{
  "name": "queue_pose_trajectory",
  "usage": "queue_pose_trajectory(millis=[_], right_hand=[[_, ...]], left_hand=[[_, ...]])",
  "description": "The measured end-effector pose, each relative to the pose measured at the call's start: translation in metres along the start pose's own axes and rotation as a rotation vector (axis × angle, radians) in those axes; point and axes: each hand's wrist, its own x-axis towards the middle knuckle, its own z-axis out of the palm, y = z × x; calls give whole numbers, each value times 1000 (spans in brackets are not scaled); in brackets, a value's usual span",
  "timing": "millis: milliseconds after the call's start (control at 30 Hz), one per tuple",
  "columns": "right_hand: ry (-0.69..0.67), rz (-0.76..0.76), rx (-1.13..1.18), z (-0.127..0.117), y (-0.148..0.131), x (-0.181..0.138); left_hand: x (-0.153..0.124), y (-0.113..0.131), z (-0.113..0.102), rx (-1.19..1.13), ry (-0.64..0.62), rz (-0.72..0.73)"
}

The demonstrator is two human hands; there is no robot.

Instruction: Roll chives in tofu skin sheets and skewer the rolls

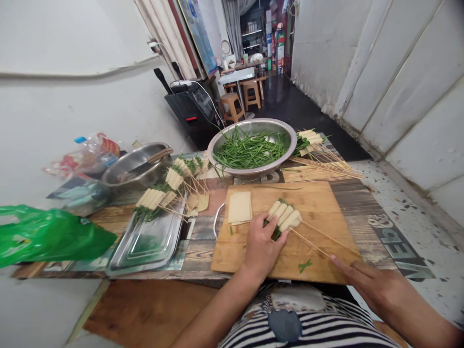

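Observation:
Several pale tofu-skin rolls (284, 213) stuffed with green chives sit side by side over the wooden cutting board (311, 198). My left hand (261, 241) is closed round their near side, fingers and thumb pressing them together. Two thin bamboo skewers (315, 241) run from the rolls toward the lower right. At their far ends is my right hand (377, 282), closed on them; the exact grip is partly hidden. A stack of square tofu sheets (239, 208) lies on the board, left of the rolls. Small chive scraps (305, 265) rest near the front edge.
Behind the board stands a metal basin (290, 150) of cut chives (246, 150). Finished skewers (148, 199) lie on a metal tray (145, 246) at left, others (311, 137) at the back right. A green plastic bag (54, 237) and another bowl (134, 166) sit further left.

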Motion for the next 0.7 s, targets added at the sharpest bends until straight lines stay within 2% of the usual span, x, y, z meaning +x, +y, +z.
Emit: queue_pose_trajectory(millis=[700], right_hand=[[36, -61, -34, 22, 5, 14]], left_hand=[[0, 2, -2, -39, -4, -13]])
